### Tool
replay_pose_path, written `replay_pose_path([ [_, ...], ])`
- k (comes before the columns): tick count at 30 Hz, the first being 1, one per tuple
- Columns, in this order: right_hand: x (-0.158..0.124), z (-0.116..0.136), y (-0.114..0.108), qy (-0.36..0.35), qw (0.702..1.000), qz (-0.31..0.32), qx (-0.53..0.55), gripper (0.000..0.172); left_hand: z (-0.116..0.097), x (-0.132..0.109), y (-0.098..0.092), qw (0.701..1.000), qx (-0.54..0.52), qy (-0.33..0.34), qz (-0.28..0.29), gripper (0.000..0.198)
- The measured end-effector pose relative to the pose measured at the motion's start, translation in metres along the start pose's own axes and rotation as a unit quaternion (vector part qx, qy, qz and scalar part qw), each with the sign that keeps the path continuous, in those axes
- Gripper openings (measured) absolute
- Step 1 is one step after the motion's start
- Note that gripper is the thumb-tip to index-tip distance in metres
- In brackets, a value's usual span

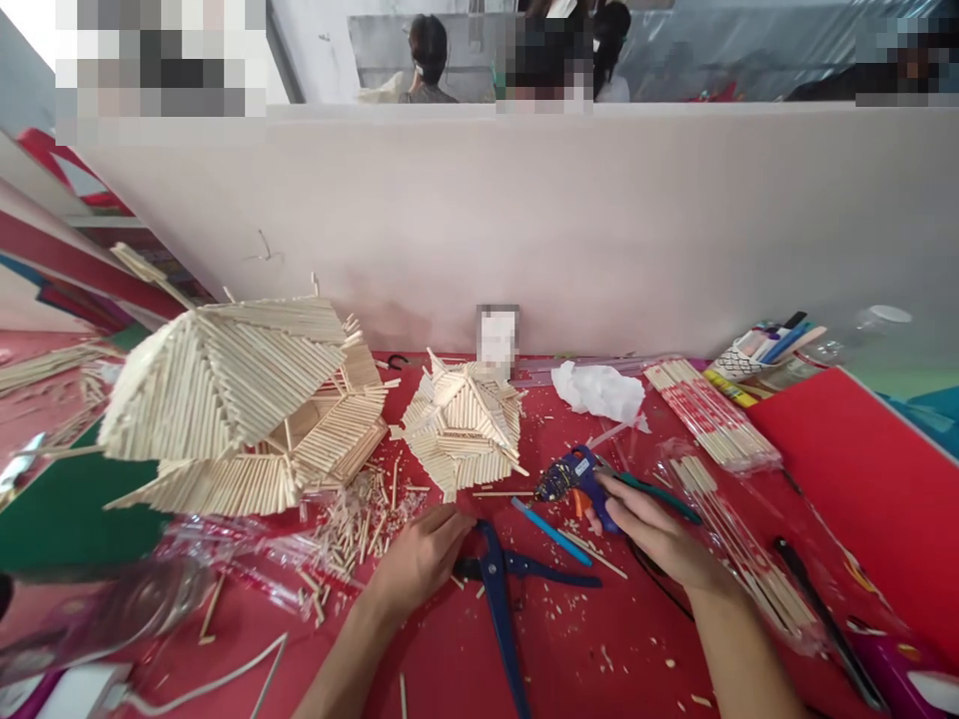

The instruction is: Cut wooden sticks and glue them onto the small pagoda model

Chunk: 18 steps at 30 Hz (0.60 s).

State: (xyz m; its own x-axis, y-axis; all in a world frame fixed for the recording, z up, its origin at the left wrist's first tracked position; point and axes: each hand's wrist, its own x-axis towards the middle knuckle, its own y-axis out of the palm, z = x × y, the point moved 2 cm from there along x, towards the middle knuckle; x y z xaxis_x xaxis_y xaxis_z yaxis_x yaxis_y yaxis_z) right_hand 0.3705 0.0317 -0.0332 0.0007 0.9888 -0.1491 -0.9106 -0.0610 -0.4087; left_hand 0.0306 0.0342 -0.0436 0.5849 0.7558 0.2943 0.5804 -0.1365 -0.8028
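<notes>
Within the right hand, one glue gun; leftward, two stick models.

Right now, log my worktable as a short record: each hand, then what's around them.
left hand: beside the blue cutter; grip unclear
right hand: holding the blue glue gun
ahead: small stick model
left side: larger stick model, loose stick pieces
right side: wrapped sticks, red board
surface: red table
</notes>
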Motion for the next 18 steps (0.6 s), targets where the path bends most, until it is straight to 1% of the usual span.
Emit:
replay_pose_path([
  [1, -0.001, -0.001, 0.000, 0.008, 1.000, 0.004, 0.021, 0.051, -0.001, 0.000, -0.001, 1.000, 0.004, 0.003, 0.002, 0.024],
  [3, -0.002, 0.000, 0.002, 0.013, 0.996, 0.040, 0.082, 0.047, -0.005, 0.001, -0.002, 1.000, 0.012, 0.014, 0.005, 0.024],
  [6, -0.001, 0.004, 0.010, 0.000, 0.976, 0.135, 0.169, 0.047, -0.010, 0.002, -0.002, 0.999, 0.017, 0.027, 0.010, 0.023],
  [8, 0.000, 0.002, 0.013, -0.005, 0.963, 0.181, 0.197, 0.051, -0.011, 0.002, -0.001, 0.999, 0.011, 0.032, 0.007, 0.022],
  [10, -0.001, -0.003, 0.013, -0.003, 0.960, 0.190, 0.204, 0.055, -0.012, 0.002, 0.000, 0.999, -0.001, 0.038, -0.001, 0.022],
  [11, -0.002, -0.005, 0.012, -0.001, 0.962, 0.183, 0.204, 0.057, -0.012, 0.002, 0.000, 0.999, -0.008, 0.043, -0.005, 0.022],
  [14, -0.007, -0.007, 0.012, -0.005, 0.968, 0.169, 0.184, 0.054, -0.012, 0.003, 0.000, 0.997, -0.027, 0.064, -0.020, 0.021],
  [17, -0.012, 0.002, 0.023, -0.026, 0.967, 0.179, 0.179, 0.046, -0.015, 0.004, -0.004, 0.995, -0.031, 0.093, -0.035, 0.019],
  [18, -0.013, 0.007, 0.030, -0.035, 0.962, 0.197, 0.186, 0.044, -0.016, 0.005, -0.005, 0.994, -0.029, 0.101, -0.037, 0.018],
])
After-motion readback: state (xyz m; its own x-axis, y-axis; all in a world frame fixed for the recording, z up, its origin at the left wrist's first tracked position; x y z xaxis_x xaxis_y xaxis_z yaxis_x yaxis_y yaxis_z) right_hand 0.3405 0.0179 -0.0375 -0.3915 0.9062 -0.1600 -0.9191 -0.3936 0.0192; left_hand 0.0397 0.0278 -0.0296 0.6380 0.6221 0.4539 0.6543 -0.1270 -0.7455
